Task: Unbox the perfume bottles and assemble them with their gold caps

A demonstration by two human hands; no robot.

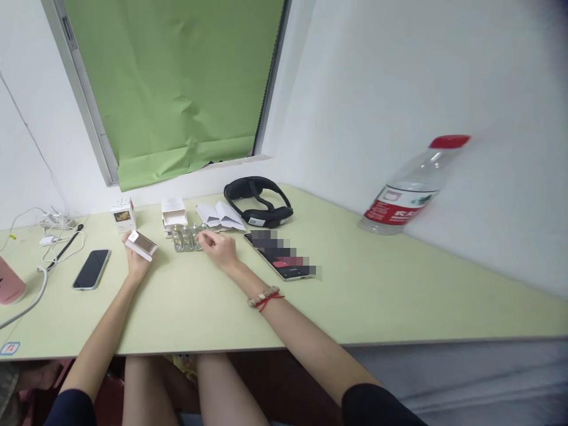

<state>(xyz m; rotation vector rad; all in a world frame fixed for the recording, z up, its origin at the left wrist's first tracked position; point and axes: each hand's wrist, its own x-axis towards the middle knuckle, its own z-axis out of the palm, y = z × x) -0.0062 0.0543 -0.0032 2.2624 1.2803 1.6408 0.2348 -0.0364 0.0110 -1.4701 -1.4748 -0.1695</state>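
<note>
My left hand (135, 260) is closed around a small white box (142, 245), tilted, with a dark brownish face turned up. My right hand (218, 247) has its fingers curled together at the right end of a row of small clear vials (185, 238). The fingertips hide whether anything is pinched between them. Behind the vials stands an open white carton (173, 214). A folded white paper leaflet (220, 215) lies beyond my right hand. Another white box with a picture on it (123, 215) stands behind my left hand.
A black headset (258, 204) lies at the back. A phone with a lit screen (284, 260) is right of my right hand; a dark-screened phone (92, 270) lies left. Cables (57, 228) and a pink cup (9, 284) are far left. A large clear bottle (406, 192) stands right.
</note>
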